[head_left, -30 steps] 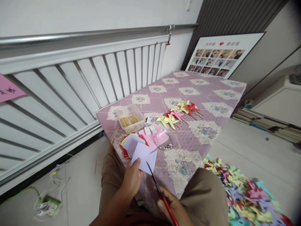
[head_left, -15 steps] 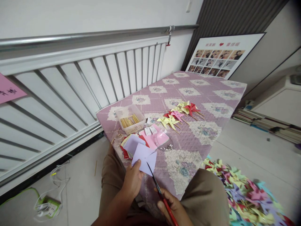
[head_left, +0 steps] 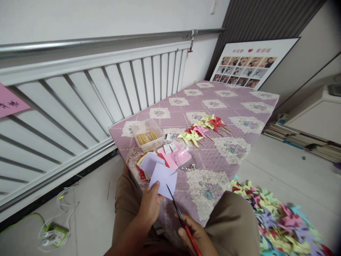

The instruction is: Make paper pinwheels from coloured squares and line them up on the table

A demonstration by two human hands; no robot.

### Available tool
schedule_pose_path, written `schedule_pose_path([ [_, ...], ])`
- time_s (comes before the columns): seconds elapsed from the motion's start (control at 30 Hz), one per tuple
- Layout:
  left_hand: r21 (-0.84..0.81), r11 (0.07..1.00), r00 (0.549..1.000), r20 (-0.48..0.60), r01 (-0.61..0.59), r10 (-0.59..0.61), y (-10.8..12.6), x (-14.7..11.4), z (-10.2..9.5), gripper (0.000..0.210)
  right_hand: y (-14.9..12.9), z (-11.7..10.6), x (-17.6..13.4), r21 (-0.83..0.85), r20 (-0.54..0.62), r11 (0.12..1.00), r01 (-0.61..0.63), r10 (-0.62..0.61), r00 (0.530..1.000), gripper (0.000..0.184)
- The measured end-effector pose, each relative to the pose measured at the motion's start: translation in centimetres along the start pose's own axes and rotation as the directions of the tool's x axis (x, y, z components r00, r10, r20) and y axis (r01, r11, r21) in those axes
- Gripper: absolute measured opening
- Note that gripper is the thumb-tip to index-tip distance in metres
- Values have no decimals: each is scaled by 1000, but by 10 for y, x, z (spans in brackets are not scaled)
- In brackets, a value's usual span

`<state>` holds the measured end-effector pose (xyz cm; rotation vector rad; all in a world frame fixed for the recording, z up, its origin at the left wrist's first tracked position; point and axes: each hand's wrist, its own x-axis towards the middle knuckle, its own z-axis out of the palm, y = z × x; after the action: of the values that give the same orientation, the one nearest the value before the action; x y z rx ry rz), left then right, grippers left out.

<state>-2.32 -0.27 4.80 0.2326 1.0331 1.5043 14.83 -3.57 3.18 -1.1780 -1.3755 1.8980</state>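
Observation:
My left hand (head_left: 149, 207) pinches the near corner of a lilac paper square (head_left: 163, 179) above the table's front edge. My right hand (head_left: 195, 235) grips red-handled scissors (head_left: 182, 221), whose dark blades reach up into the paper's lower edge. Just behind the square lies a stack of coloured paper sheets (head_left: 151, 161) in lilac, pink, red and yellow. A few finished paper pinwheels (head_left: 202, 128) on sticks lie farther back on the table.
The table carries a purple quilted cloth (head_left: 234, 149). A clear tray of wooden sticks (head_left: 147, 136) stands at its left edge, with small white boxes (head_left: 170, 146) beside it. A pile of pinwheels (head_left: 277, 222) covers the floor at right. A radiator (head_left: 80, 103) lines the left wall.

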Motion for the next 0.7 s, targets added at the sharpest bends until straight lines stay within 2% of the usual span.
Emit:
schedule_pose_path([
  [0.37, -2, 1000, 1000, 1, -9, 9, -2, 0, -2, 34, 7, -1, 1, -24, -3, 1000, -20, 20, 1000, 42],
  [0.7, -2, 1000, 1000, 0, 11, -11, 0, 0, -3, 33, -4, 1, -6, -39, 32, 999, 9, -7, 999, 43],
])
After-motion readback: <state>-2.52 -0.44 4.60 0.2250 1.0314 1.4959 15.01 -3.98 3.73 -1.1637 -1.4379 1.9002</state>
